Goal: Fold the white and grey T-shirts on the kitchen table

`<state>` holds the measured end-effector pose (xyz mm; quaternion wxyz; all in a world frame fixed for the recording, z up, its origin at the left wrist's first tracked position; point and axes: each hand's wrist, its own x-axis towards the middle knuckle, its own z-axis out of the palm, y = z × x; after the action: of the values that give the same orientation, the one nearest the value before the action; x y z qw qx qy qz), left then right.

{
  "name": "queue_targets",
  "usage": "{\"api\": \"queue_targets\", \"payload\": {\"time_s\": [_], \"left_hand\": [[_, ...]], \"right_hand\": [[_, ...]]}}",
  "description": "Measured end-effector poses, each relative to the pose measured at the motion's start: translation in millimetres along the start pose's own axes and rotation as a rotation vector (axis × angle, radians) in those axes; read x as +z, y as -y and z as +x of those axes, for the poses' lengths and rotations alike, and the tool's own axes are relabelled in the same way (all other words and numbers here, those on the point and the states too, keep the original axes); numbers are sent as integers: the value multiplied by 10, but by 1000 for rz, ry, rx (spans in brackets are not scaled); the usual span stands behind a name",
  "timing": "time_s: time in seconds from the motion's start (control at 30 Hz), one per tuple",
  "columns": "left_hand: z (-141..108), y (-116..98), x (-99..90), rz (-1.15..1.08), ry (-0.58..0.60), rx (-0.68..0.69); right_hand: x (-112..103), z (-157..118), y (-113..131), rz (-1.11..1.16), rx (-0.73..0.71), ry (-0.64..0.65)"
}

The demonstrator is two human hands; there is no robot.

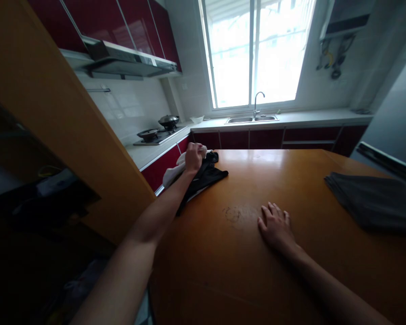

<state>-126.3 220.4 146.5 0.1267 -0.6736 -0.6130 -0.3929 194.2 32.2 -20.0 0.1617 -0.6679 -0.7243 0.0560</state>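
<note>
Stretched out to the far left of the wooden table [243, 180], my left hand [193, 158] is closed on a white cloth garment [172, 174]. Part of the white cloth hangs to the left of the hand, past the table's edge. Beneath and beside it lies a crumpled black garment [206, 177], partly hidden by my left forearm. My right hand [275, 223] rests flat on the table top with its fingers spread, holding nothing. Dark scribble-like marks show on the wood just left of it.
A folded dark grey cloth [375, 198] lies at the table's right side. Beyond the table are a counter with a sink [240, 120] and faucet, and a stove [160, 136] with pans. A wooden panel [88, 135] stands close on the left, beside dark shelves.
</note>
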Motion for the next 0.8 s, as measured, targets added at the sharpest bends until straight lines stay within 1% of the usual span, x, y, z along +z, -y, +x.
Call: {"api": "queue_targets", "payload": {"time_s": [0.07,0.13,0.2,0.27,0.37,0.43,0.47,0.5,0.57,0.63,0.67,0.7,0.8], "left_hand": [[-176,-349,79,-25,35,84],[-446,-678,178,-44,83,147],[-776,-984,280,-61,135,199],[-1132,-1264,370,-78,219,262],[-1649,-1613,454,-130,357,311],[-1928,-1774,456,-179,455,337],[-2035,-1828,435,-214,508,367],[-2116,-1862,399,-258,564,413],[-2200,-1869,290,-367,663,526],[-2190,-1782,158,-459,714,593],[-2159,-1699,98,-482,704,579],[-2114,-1589,49,-482,671,532],[-1938,-1116,-1,-352,525,295]], "right_hand": [[9,8,-16,33,0,-3],[9,22,-42,113,12,-23],[-7,45,-82,259,48,-75],[-35,74,-135,456,100,-156],[-75,127,-236,715,156,-322],[-89,165,-305,804,190,-424],[-94,183,-336,828,210,-454],[-97,199,-362,842,230,-466],[-106,218,-389,849,248,-464],[-124,213,-375,818,207,-448],[-136,200,-351,784,158,-438],[-149,180,-317,736,93,-420],[-182,101,-179,538,-139,-299]]}}
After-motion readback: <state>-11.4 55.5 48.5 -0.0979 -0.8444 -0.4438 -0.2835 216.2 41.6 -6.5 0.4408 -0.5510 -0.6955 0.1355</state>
